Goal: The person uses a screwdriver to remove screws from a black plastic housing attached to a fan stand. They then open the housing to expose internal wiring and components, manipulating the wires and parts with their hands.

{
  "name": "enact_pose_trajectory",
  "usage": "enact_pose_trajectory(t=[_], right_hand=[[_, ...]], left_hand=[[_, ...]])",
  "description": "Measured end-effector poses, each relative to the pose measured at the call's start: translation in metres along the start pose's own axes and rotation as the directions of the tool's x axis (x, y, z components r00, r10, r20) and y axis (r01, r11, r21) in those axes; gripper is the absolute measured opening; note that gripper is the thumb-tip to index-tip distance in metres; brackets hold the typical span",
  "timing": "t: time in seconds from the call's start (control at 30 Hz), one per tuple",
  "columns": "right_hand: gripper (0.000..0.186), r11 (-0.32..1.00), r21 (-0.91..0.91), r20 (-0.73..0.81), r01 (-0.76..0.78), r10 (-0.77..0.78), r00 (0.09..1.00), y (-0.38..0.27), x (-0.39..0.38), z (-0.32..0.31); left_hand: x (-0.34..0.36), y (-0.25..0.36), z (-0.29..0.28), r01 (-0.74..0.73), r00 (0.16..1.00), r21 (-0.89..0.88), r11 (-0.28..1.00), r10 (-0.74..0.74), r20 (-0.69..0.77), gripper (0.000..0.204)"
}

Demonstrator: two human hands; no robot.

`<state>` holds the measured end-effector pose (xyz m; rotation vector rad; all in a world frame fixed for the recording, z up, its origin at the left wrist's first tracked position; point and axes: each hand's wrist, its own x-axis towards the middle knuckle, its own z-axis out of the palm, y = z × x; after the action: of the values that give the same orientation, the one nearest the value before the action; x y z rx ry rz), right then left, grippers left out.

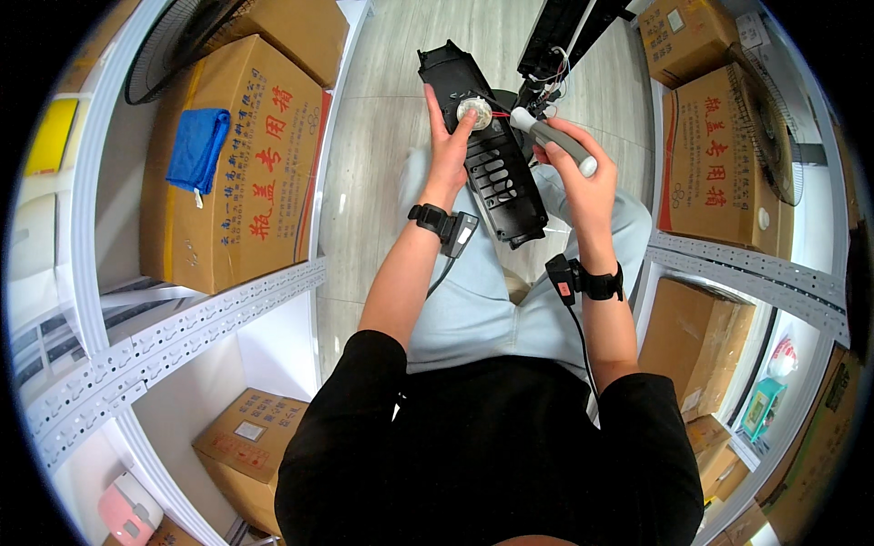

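Observation:
A long black plastic housing [517, 217] with a row of oval slots lies tilted above my knees. My left hand [444, 153] grips its left edge, with the thumb on a round, pale, clear-looking part [473, 113] set against the housing; the fingers beneath are hidden. Red wires [500, 114] run from beside this round part. In my right hand [587, 182] is a screwdriver [557, 141] with a grey and white handle, pointing left toward the round part. Its tip is too small to make out clearly.
Beyond the housing stands a black frame [551, 55] with loose wires [553, 80]. Metal shelving [209, 314] flanks me, holding a large cardboard box [241, 164] with a blue cloth [198, 148] at left and another box [715, 164] at right. Round fan grilles [769, 127] lean there.

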<state>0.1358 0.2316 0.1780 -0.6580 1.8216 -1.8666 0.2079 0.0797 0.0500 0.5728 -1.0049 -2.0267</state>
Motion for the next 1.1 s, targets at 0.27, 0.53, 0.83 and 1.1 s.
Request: enact_pose_trajectory(t=[0.27,0.53,0.83,1.1], right_hand=[[0.026,0.997,0.073,0.046,-0.019,0.016,0.999,-0.007,-0.014,-0.015],[0.026,0.994,0.097,0.050,-0.051,0.046,0.998,-0.003,-0.018,-0.019],[0.025,0.992,0.112,0.037,-0.053,0.049,0.998,-0.003,-0.021,-0.021],[0.025,0.991,0.112,0.064,-0.076,0.069,0.996,-0.002,-0.020,-0.024]], left_hand=[[0.004,-0.010,-0.011,0.024,0.999,0.142,0.989,-0.030,0.041,0.034],[0.003,-0.014,-0.011,0.027,0.998,0.153,0.988,-0.034,0.049,0.024],[0.005,-0.016,-0.014,0.086,0.996,0.080,0.993,-0.087,0.015,0.021],[0.007,-0.024,-0.020,0.070,0.995,0.129,0.989,-0.079,0.067,0.020]])
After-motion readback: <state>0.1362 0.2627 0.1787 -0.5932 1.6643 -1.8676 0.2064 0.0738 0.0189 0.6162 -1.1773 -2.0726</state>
